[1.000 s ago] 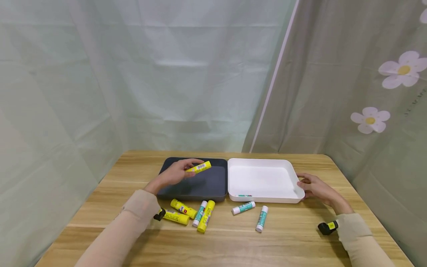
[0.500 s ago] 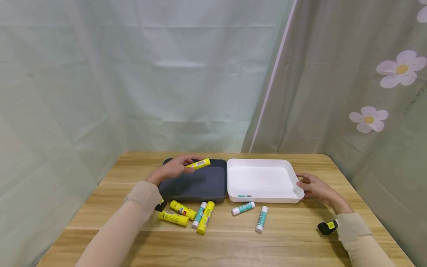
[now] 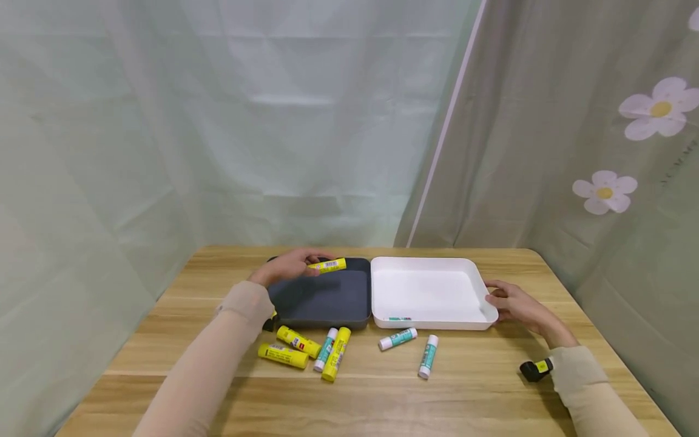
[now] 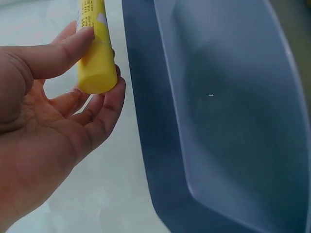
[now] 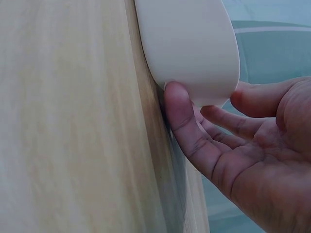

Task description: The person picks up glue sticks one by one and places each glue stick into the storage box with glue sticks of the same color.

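In the head view, my left hand (image 3: 286, 267) pinches a yellow cylindrical tube (image 3: 335, 264), marked with a barcode, above a dark-grey rectangular tray (image 3: 327, 297); my right hand (image 3: 521, 306) grips a white rectangular tray (image 3: 428, 291) on the wood-grain tabletop (image 3: 382, 406). In the left wrist view, my thumb and curled fingers close to the tube's width; its print is too small to read. In the right wrist view, my thumb and fingers pinch the tray's smooth, rounded corner.

A curtained-off nook, kind of room unclear: pale curtain (image 3: 306, 121) at twelve o'clock, flower-printed curtain (image 3: 508, 133) at two, wood-grain desk (image 3: 382, 406) at six.
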